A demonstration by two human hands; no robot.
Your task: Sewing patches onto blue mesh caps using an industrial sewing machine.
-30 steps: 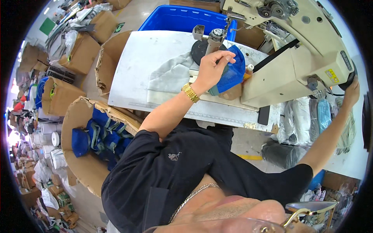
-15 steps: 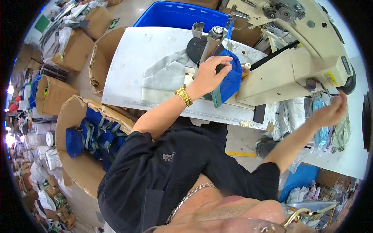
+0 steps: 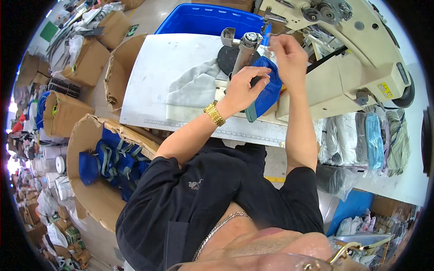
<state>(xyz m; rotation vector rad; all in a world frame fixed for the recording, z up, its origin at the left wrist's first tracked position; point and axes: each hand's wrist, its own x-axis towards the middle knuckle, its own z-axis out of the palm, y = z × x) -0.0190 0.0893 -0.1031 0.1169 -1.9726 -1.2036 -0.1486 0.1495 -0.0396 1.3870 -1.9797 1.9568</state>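
Nearest, just off the near left corner of the table [image 3: 147, 86], blue fabric pieces [image 3: 122, 158] with grey-green straps are held in a cardboard box [image 3: 86, 196].

Inward from the table's near edge, right of its middle, a blue mesh piece [image 3: 270, 94] with a grey-green border is seen beside the sewing machine [image 3: 332, 88]. Part of it is covered by the left hand [image 3: 246, 88], whose fingers are bent, with the thumb apart from the forefinger; whether fabric is gripped beneath cannot be told. Left of this, grey cloth [image 3: 192, 86] is spread.

The right hand [image 3: 290, 58] has just been brought from the handwheel [image 3: 403, 95], past the table's right edge, to the far side of the mesh piece. Its thumb and forefinger are drawn close together, but the tips are blurred, and whether anything is pinched cannot be told. With the wheel released and both hands gathered here, the work may be judged to be centred on the piece.

Farther off, a metal post [image 3: 244, 56] is set toward the table's far edge, beyond which a blue bin [image 3: 199, 21] is placed.
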